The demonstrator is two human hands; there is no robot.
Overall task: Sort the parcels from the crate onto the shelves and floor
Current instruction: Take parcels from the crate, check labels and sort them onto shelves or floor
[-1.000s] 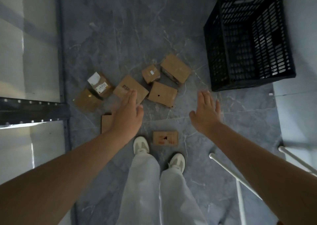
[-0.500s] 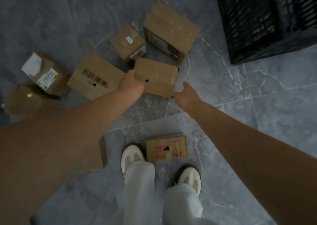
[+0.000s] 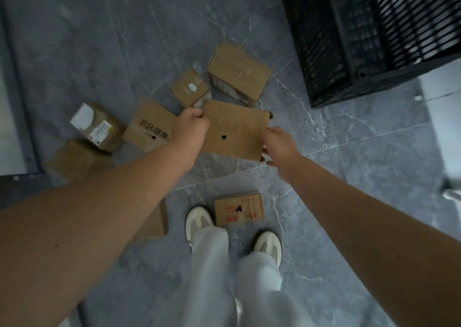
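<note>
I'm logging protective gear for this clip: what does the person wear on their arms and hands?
Nothing shows. The left hand and right hand are ungloved, with no watch or band visible, and both forearms are bare, with no sleeve in view.

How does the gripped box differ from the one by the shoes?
Gripped box: held by left hand and right hand, plain with one dark spot. Box by the shoes: lies untouched on the floor, red print. Both are brown cardboard.
</note>
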